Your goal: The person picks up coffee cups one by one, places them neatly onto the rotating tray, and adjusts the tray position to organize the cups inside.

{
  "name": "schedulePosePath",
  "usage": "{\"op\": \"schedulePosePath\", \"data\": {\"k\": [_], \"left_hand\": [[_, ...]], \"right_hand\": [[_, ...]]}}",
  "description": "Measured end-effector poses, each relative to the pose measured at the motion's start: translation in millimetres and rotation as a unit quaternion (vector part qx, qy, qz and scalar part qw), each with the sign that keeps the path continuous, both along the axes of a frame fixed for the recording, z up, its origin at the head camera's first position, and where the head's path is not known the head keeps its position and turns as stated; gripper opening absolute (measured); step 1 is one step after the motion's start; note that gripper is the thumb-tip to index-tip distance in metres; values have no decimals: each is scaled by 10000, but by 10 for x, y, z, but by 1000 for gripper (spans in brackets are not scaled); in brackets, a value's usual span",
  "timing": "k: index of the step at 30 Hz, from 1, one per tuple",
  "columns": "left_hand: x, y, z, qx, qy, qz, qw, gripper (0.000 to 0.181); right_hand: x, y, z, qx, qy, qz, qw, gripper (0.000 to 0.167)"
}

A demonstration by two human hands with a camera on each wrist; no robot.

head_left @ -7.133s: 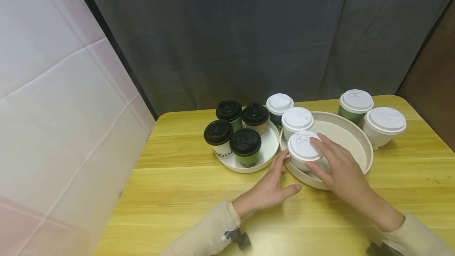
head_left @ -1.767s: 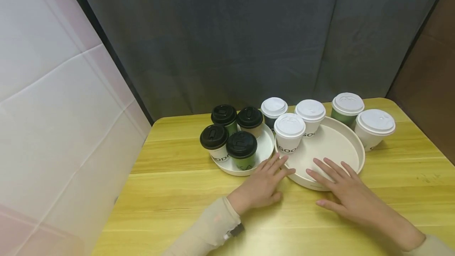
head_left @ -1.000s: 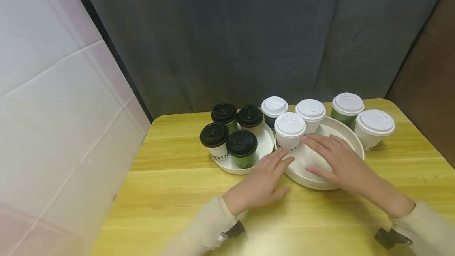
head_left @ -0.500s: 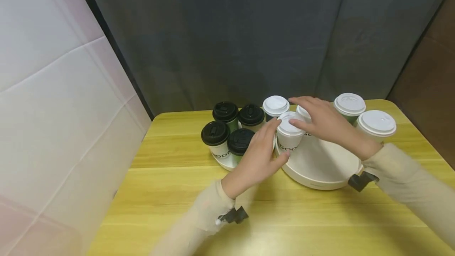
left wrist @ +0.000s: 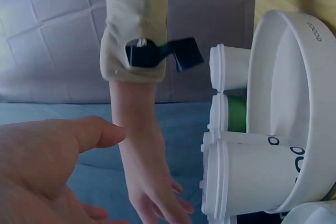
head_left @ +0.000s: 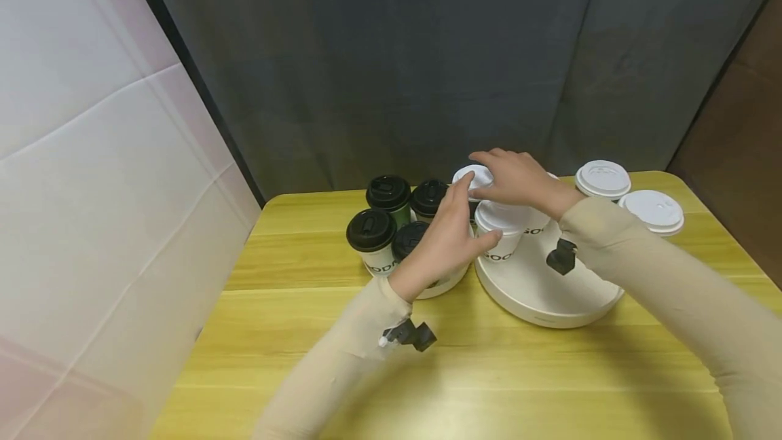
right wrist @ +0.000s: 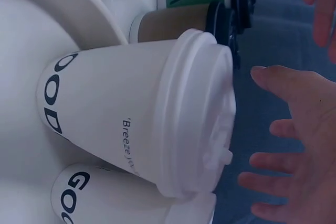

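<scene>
Before dark cloth point(head_left: 366, 73), the right hand point(head_left: 519, 178) is hovering empty at the rear white-lidded cup point(head_left: 482, 174), which is standing behind the front white cup point(head_left: 504, 219), while the left hand point(head_left: 449, 240) is holding nothing either and tight spacing is probably demanding a grip from above.

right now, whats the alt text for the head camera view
A person's left hand and right hand are spread among lidded cups on a wood-grain table. Black-lidded cups crowd a small plate at left; white-lidded cups stand on and beside a larger round tray.
</scene>
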State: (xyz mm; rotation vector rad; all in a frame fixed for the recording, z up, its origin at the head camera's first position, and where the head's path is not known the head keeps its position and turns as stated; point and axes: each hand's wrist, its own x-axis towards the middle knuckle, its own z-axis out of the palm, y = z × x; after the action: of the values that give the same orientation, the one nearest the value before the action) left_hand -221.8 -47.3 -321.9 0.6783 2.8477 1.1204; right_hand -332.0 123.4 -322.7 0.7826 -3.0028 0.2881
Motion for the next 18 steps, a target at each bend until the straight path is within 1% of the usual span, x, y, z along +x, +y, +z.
{"op": "schedulePosePath", "data": {"k": [3, 8, 13, 18], "left_hand": [[-14, 17, -1, -10, -48, 33, 10000, 98], [-16, 32, -14, -59, -19, 0, 10000, 100], [1, 25, -30, -98, -83, -14, 9999, 100], [5, 29, -43, -93, -170, -37, 9998, 101]], "right_hand": [[-79, -40, -37, 91, -124, -40, 9999, 77], [-161, -54, -122, 232, -371, -230, 9988, 83], [-201, -70, -199, 295, -540, -224, 9979, 81], [-210, -83, -205, 350, -677, -333, 9965, 83]]}}
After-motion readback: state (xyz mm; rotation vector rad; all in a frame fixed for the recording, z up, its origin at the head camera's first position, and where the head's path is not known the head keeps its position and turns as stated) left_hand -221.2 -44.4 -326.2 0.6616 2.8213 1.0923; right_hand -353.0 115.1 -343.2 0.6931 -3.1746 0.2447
